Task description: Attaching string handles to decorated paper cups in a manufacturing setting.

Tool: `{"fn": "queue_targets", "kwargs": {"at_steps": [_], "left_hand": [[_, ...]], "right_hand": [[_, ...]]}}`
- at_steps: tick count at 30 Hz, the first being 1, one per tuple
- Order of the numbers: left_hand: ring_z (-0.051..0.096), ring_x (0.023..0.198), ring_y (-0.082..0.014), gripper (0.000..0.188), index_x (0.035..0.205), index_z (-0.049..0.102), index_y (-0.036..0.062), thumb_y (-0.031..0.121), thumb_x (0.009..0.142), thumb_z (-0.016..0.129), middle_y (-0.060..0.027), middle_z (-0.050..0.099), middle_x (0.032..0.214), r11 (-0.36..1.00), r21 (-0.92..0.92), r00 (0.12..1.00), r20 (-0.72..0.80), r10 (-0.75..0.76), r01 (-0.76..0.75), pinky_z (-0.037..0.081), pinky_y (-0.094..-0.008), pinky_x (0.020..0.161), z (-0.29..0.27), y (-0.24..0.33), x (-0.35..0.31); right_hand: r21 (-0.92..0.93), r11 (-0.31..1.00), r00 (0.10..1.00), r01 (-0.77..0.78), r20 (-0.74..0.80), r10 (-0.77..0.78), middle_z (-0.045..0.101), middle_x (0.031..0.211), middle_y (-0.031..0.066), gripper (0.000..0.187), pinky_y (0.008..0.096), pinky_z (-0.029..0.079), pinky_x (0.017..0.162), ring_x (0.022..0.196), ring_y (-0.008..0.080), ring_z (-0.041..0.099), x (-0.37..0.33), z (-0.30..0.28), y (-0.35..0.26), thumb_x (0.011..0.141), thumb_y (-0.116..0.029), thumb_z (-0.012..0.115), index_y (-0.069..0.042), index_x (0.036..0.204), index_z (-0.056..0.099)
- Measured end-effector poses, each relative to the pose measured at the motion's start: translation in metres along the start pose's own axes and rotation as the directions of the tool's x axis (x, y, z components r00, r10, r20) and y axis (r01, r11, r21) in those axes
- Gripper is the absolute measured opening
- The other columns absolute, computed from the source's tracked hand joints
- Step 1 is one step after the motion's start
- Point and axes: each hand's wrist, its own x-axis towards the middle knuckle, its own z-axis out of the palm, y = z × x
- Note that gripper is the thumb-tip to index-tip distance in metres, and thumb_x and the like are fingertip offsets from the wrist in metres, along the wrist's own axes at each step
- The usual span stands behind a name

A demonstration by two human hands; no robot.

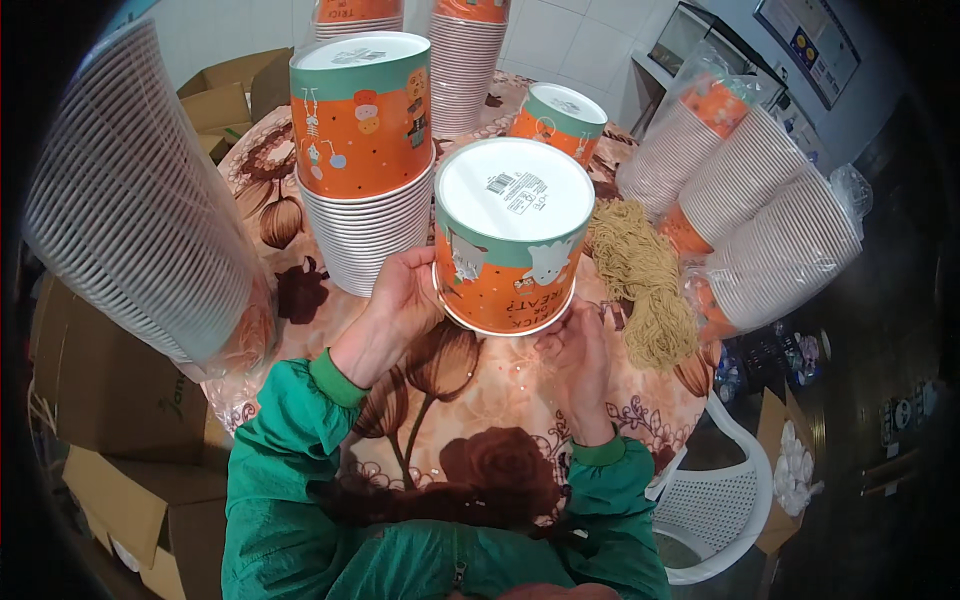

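Observation:
An orange paper bucket (510, 275) with a green band and cartoon figures is upside down between my hands, its white base facing up. My left hand (408, 300) grips its rim at the lower left. At the lower right, my right hand (580, 355) has its fingers curled against the rim; some fingertips are hidden. Just behind my left hand stands a tall stack of nested buckets (365, 170), also upside down. Another upturned bucket (560, 120) stands behind the held one. To the right of it lies a hank of tan string (645, 280).
Plastic-wrapped bucket stacks lean at the left (140, 190) and lie on the right (740, 180). More stacks stand at the back. A flowered cloth (480, 400) covers the round table. Cardboard boxes (110, 400) are at the left, and a white plastic chair (715, 500) at the lower right.

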Motion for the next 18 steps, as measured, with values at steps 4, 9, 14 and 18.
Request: {"fn": "queue_targets", "kwargs": {"at_steps": [4,9,14,18], "left_hand": [[0.063,0.123,-0.0395,0.041,0.136,0.043,-0.0159,0.003,0.100,0.035,-0.0332,0.058,0.135,0.999,0.039,1.000,-0.005,-0.010,0.010,0.051,-0.0484,0.111,0.007,-0.001,-0.005],[0.056,0.132,-0.0371,0.044,0.144,0.041,-0.0114,0.012,0.106,0.044,-0.0300,0.050,0.147,0.952,0.206,0.940,-0.209,0.270,-0.228,0.047,-0.0521,0.114,0.042,-0.026,-0.008],[0.056,0.132,-0.0382,0.046,0.147,0.043,-0.0058,0.019,0.108,0.047,-0.0281,0.048,0.150,0.997,-0.007,0.962,0.263,-0.074,0.078,0.048,-0.0548,0.112,0.019,-0.012,-0.009],[0.050,0.135,-0.0457,0.044,0.151,0.046,0.0078,0.024,0.110,0.042,-0.0227,0.046,0.154,0.973,-0.230,0.989,-0.144,-0.033,-0.001,0.042,-0.0730,0.108,0.002,0.005,-0.001]], "right_hand": [[0.095,0.987,0.986,-0.131,-0.090,0.139,0.069,0.102,0.0048,0.037,0.0300,0.052,0.073,0.088,0.0132,0.066,0.007,0.015,-0.022,0.109,-0.038,0.046,-0.005,0.119,0.061],[0.120,0.975,0.959,-0.188,-0.191,0.209,0.069,0.088,0.0005,0.034,0.0264,0.051,0.063,0.073,0.0103,0.065,0.028,0.022,-0.035,0.109,-0.039,0.048,-0.009,0.112,0.063],[0.038,0.983,0.966,-0.181,-0.183,0.185,0.072,0.118,0.0082,0.033,0.0330,0.059,0.083,0.096,0.0174,0.072,0.039,0.015,-0.030,0.110,-0.031,0.047,-0.004,0.119,0.063],[-0.381,0.923,0.978,0.060,-0.161,-0.130,0.053,0.069,-0.0061,0.034,0.0237,0.035,0.052,0.059,0.0040,0.044,0.048,0.009,-0.022,0.108,-0.025,0.054,-0.007,0.081,0.063]]}}
